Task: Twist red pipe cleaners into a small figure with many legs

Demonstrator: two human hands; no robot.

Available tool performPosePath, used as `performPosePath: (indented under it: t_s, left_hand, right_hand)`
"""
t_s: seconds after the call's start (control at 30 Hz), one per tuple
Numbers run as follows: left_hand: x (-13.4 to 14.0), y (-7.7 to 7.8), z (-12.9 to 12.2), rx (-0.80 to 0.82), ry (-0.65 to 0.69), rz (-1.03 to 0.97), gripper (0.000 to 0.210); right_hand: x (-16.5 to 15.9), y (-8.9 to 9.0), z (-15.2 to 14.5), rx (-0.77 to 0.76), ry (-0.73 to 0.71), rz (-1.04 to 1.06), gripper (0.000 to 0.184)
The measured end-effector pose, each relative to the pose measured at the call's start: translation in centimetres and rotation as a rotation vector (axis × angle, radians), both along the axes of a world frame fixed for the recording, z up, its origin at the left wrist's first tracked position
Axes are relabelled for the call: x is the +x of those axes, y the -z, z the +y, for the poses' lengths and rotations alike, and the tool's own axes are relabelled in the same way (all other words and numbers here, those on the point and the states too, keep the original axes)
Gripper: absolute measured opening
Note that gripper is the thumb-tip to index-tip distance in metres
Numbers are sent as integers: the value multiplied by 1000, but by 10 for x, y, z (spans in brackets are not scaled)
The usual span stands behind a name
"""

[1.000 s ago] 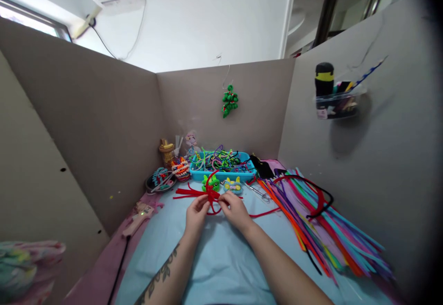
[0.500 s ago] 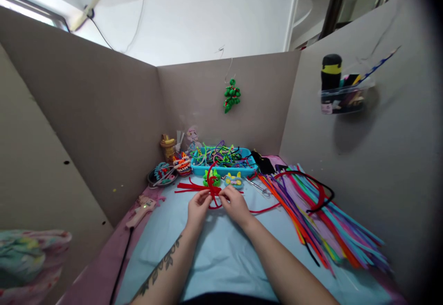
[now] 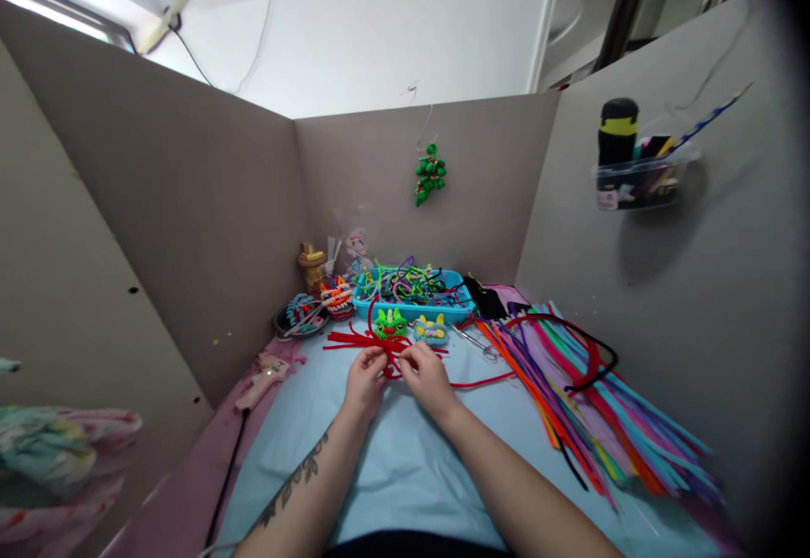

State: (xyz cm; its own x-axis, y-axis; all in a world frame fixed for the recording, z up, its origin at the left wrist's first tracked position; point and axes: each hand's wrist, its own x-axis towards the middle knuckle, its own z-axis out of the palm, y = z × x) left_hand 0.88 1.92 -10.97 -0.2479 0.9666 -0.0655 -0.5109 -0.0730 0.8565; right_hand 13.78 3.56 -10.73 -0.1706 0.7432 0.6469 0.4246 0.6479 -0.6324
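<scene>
Both hands at mid-bench, nearer the back edge than the front. Left hand (image 3: 367,379) and right hand (image 3: 425,374) just apart, fingers of each pinched on red pipe cleaners (image 3: 354,339); exact grip partly hidden by the knuckles. Straight red ends fan out toward the left edge, loops stand up and curve down between the hands; one red length (image 3: 484,381) runs from beside the right hand toward the right edge. Just beyond the work: green figure (image 3: 387,326) and, to its right, yellow-and-blue figure (image 3: 430,332). Scissors (image 3: 486,349) lie right of these. Blue tray (image 3: 418,313) by the back edge, heaped with tangled many-coloured stems (image 3: 405,284). Back left corner: brown cup (image 3: 311,271), orange-and-white woven piece (image 3: 337,296), dark bowl (image 3: 280,322) with blue and red pieces in it. Pink glue gun (image 3: 261,385) along the left edge, black cable trailing to the front. Right edge: long loose bundle (image 3: 588,410) in orange, purple, pink and turquoise, a black-and-red band (image 3: 612,355) on top. Pale blue sheet (image 3: 405,474) over the bench (image 3: 170,503), creased below the wrists.
</scene>
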Motion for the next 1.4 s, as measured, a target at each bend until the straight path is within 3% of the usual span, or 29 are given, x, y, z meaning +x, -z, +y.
performPosePath:
  t_s: [0.3, 0.8, 1.17, 1.4]
  left_hand:
    - [-2, 2, 1, -18, 43, -51, 39]
    - [-6, 10, 4, -34, 121, -54, 35]
    - [-2, 1, -2, -23, 138, -66, 28]
    - [-3, 4, -1, -9, 161, -101, 29]
  right_hand:
    - [0, 1, 3, 33, -7, 15, 15]
    - [-2, 7, 6, 38, 117, 42, 13]
    - [-4, 0, 0, 44, 148, -15, 15]
    - [-6, 1, -2, 109, 162, -49, 16]
